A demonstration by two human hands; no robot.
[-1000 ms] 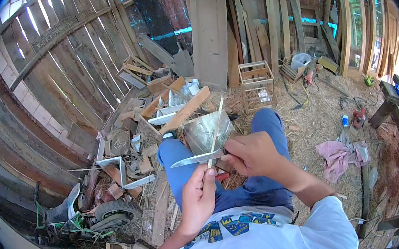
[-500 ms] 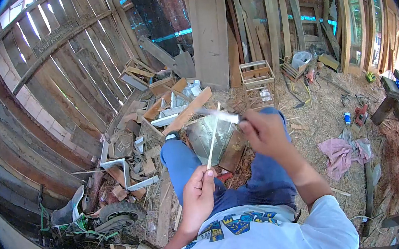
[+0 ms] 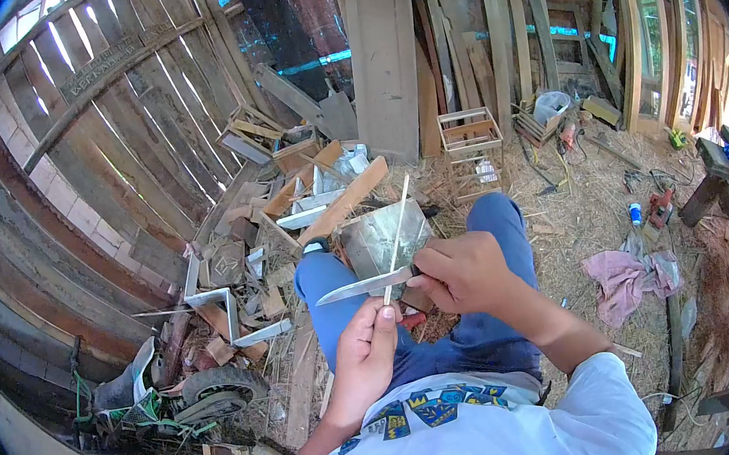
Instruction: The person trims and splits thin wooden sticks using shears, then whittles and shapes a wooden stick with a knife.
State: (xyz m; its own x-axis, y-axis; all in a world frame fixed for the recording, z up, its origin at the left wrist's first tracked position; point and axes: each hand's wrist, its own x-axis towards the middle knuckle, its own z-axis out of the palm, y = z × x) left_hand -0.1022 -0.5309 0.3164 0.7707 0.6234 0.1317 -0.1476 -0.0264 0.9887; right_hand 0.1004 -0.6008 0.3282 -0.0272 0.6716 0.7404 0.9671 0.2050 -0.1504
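Observation:
A thin pale wooden stick [image 3: 400, 228] points up and away from my left hand [image 3: 369, 344], whose thumb and fingers pinch its lower end. My right hand [image 3: 464, 272] is wrapped round the dark handle of a knife. The knife's blade [image 3: 362, 287] points left and lies across the stick, just above my left thumb. Beyond both hands, between my knees, is a flat greyish board [image 3: 371, 245]. A small red object [image 3: 412, 321] shows partly below the blade; I cannot make out what it is.
Wood scraps and a white frame [image 3: 233, 319] lie on the left, near a wheel [image 3: 221, 389]. A small wooden rack [image 3: 472, 148] stands ahead. On the right are a pink cloth [image 3: 615, 282], a blue can [image 3: 635, 214] and a red power tool [image 3: 661, 208]. Planks [image 3: 384, 63] lean at the back.
My right hand has brought the knife down and towards me, from the stick's upper part to just above my left thumb. The left hand has stayed nearly still.

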